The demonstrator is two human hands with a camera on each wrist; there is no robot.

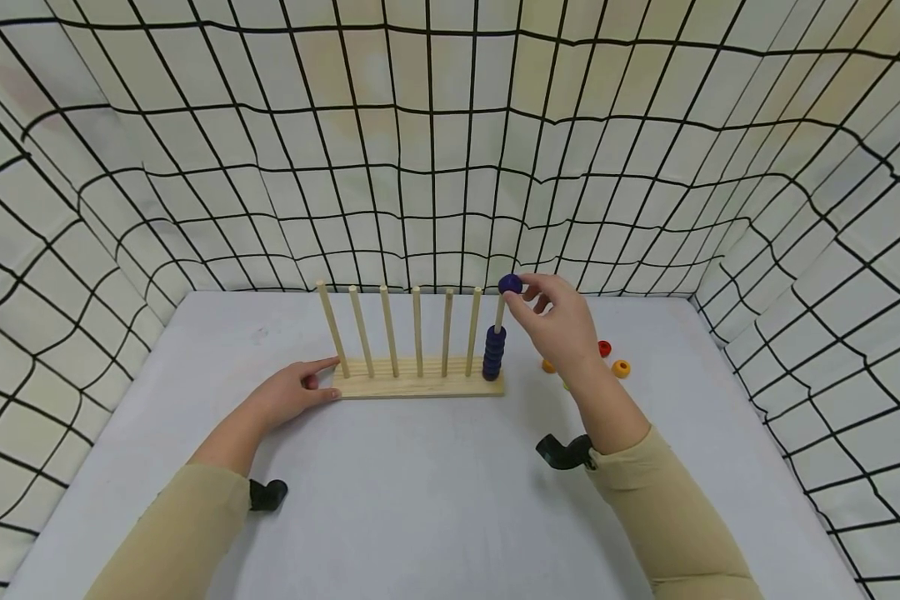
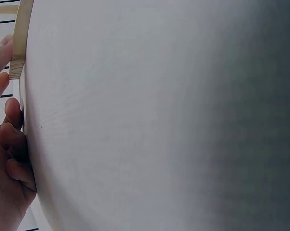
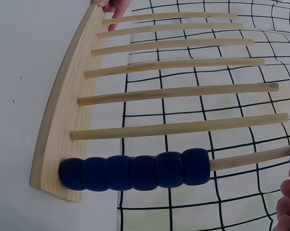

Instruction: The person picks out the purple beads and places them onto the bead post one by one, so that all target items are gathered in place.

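Note:
A wooden peg stand (image 1: 420, 388) with a row of several upright pegs sits on the white table. My left hand (image 1: 281, 398) grips its left end, thumb at the front edge and index finger at the back. In the left wrist view, fingertips touch the end of the base (image 2: 20, 41). My right hand (image 1: 562, 325) pinches a dark blue bead (image 1: 510, 285) at the top of the rightmost peg. Whether the peg's tip is inside that bead cannot be seen. Lower on the same peg is a stack of dark blue beads (image 3: 135, 172), its lowest bead against the base. The other pegs are bare.
Loose beads lie right of the stand, partly behind the right forearm: a red bead (image 1: 604, 348), an orange bead (image 1: 621, 368) and another orange bead (image 1: 547, 366). Black netting (image 1: 450, 142) over pale walls rises behind and beside the table (image 1: 435, 500).

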